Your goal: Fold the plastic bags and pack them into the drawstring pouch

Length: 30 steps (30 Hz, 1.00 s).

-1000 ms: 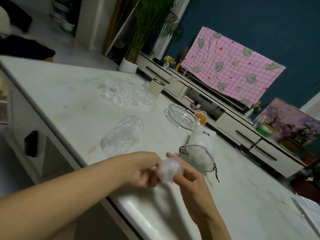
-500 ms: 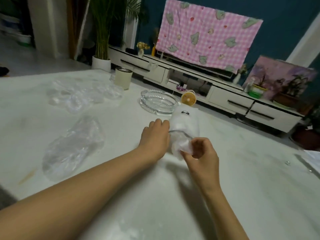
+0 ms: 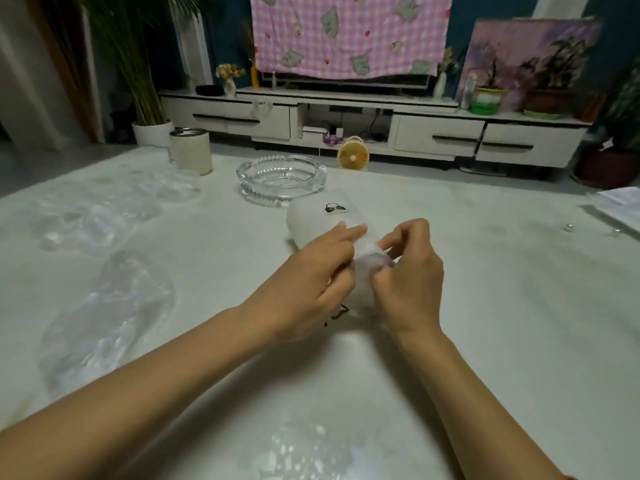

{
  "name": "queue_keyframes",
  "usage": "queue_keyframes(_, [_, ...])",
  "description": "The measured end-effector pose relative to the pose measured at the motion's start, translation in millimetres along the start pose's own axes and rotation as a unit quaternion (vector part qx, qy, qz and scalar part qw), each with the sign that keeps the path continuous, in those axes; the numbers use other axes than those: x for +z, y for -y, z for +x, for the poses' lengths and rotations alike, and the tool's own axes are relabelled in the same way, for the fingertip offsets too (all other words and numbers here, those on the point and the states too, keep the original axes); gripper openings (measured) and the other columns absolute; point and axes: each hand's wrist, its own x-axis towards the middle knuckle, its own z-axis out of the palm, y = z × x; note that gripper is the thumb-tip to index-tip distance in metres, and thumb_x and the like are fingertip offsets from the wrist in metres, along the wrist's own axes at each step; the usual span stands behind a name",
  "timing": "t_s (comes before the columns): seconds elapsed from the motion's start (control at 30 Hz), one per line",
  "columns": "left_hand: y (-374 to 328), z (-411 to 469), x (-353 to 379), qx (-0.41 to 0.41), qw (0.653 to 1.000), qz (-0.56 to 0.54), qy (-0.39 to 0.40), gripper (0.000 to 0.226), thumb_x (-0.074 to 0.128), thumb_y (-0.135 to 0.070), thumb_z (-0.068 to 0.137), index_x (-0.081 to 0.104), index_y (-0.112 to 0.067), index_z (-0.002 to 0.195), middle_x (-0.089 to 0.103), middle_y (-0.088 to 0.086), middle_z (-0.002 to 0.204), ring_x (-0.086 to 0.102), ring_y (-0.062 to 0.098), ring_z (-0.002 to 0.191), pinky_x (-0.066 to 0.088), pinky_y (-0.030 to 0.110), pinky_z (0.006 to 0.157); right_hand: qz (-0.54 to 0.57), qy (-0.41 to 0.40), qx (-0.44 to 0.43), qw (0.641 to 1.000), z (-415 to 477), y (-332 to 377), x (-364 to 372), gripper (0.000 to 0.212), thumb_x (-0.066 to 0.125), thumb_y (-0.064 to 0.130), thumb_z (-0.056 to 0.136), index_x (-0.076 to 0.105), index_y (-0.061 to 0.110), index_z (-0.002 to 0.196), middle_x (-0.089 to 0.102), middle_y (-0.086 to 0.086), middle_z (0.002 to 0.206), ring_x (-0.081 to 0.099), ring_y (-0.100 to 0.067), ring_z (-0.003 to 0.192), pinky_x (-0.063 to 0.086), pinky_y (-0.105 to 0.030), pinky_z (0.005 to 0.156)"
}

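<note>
Both hands work at the pouch [image 3: 320, 220] mouth: left hand [image 3: 304, 285] grips its rim, right hand [image 3: 408, 275] pinches a folded bag [image 3: 372, 263] inside. Next, push it deeper.

A pale, marble-like table [image 3: 485, 306] fills the lower part of the view. On it a white drawstring pouch [image 3: 318, 220] lies on its side near the middle, a small black printed mark on its far end and a dark cord [image 3: 337, 313] trailing from its near end. Just behind the pouch stands a clear glass ashtray [image 3: 281, 180]. Farther left, near the far edge, stands a cream cup [image 3: 191, 150]. Crumpled clear plastic bags [image 3: 104, 209] spread over the far left, and another clear bag [image 3: 107, 317] lies nearer on the left. A further bit of clear plastic [image 3: 301, 452] lies at the near edge. Papers [image 3: 620, 202] rest at the far right edge.
</note>
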Motion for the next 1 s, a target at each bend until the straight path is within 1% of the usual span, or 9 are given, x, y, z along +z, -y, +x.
queue_keyframes(0.1, [-15,-10,16,0.017,0.999,-0.013,0.031,0.022,0.036,-0.019,0.091,0.033,-0.034,0.075,0.035,-0.003,0.148,0.014,0.015,0.145,0.02,0.044,0.117,-0.046,-0.03,0.036,0.998,-2,-3,-1,0.027,0.057,-0.002,0.077,0.037,0.014,0.085,0.043,0.007,0.069,0.041,-0.018,0.063,0.03,-0.031,0.057])
queue_keyframes(0.17, [-19,-14,22,0.043,0.998,0.006,0.034,0.013,0.036,-0.02,0.088,0.043,-0.026,0.079,0.04,0.004,0.146,0.023,0.03,0.142,0.027,0.054,0.111,-0.067,-0.017,0.058,0.996,-2,-2,-3,0.018,0.052,0.003,0.08,0.038,0.014,0.084,0.045,0.004,0.071,0.039,-0.02,0.064,0.022,-0.031,0.056])
queue_keyframes(0.33, [-3,2,28,0.041,0.967,0.244,0.064,0.045,0.038,-0.02,0.078,0.064,-0.002,0.11,0.053,0.025,0.131,0.051,0.048,0.117,0.05,0.059,0.082,-0.008,0.106,0.113,0.988,6,3,-9,0.022,0.051,-0.002,0.077,0.045,0.016,0.089,0.053,-0.003,0.089,0.047,-0.019,0.075,0.035,-0.026,0.062])
queue_keyframes(0.43, [1,13,20,-0.049,0.933,0.343,0.099,0.042,0.036,-0.019,0.092,0.048,-0.005,0.13,0.016,0.02,0.155,0.018,0.037,0.142,0.028,0.057,0.108,0.096,0.169,0.123,0.973,2,8,-12,0.029,0.057,0.0,0.08,0.051,0.02,0.1,0.055,-0.005,0.108,0.051,-0.01,0.082,0.039,-0.009,0.064])
queue_keyframes(0.53, [3,10,4,-0.141,0.92,0.35,0.106,0.035,0.033,-0.03,0.1,0.044,-0.011,0.127,-0.007,0.011,0.158,-0.008,0.026,0.146,0.001,0.047,0.116,0.06,0.131,0.065,0.987,-10,16,-13,0.038,0.053,-0.008,0.075,0.054,0.017,0.103,0.053,-0.001,0.107,0.052,-0.015,0.093,0.041,-0.015,0.076])
queue_keyframes(0.7, [9,-58,-37,-0.203,0.935,0.29,-0.025,0.035,0.043,-0.033,0.097,0.043,-0.016,0.128,0.004,0.007,0.158,-0.004,0.02,0.146,-0.004,0.042,0.116,0.045,0.131,-0.036,0.99,-33,31,-5,0.026,0.05,-0.007,0.078,0.06,0.01,0.096,0.056,0.001,0.094,0.05,-0.014,0.086,0.035,-0.012,0.072])
queue_keyframes(0.83, [32,-126,-89,-0.348,0.885,0.297,-0.086,0.061,0.056,-0.035,0.091,0.029,-0.013,0.141,0.01,0.012,0.156,0.005,0.026,0.144,0.004,0.043,0.116,0.017,0.226,-0.088,0.97,-55,43,10,0.026,0.053,-0.004,0.083,0.061,0.012,0.102,0.051,0.006,0.096,0.046,-0.008,0.088,0.035,-0.017,0.073])
queue_keyframes(0.9, [45,-147,-102,-0.422,0.86,0.283,-0.055,0.065,0.057,-0.04,0.089,0.03,-0.01,0.14,0.032,0.016,0.146,0.029,0.032,0.135,0.024,0.047,0.112,0.004,0.258,-0.103,0.961,-62,46,12,0.026,0.052,-0.002,0.085,0.06,0.015,0.104,0.052,0.006,0.098,0.046,-0.006,0.088,0.036,-0.021,0.075])
queue_keyframes(1.0, [45,-161,-110,-0.451,0.868,0.193,-0.073,0.032,0.054,-0.031,0.092,0.053,-0.007,0.113,0.06,0.01,0.109,0.057,0.031,0.102,0.046,0.039,0.083,0.032,0.296,-0.091,0.95,-71,56,15,0.024,0.053,0.003,0.088,0.055,0.024,0.1,0.054,0.007,0.098,0.047,-0.003,0.085,0.036,-0.016,0.073])
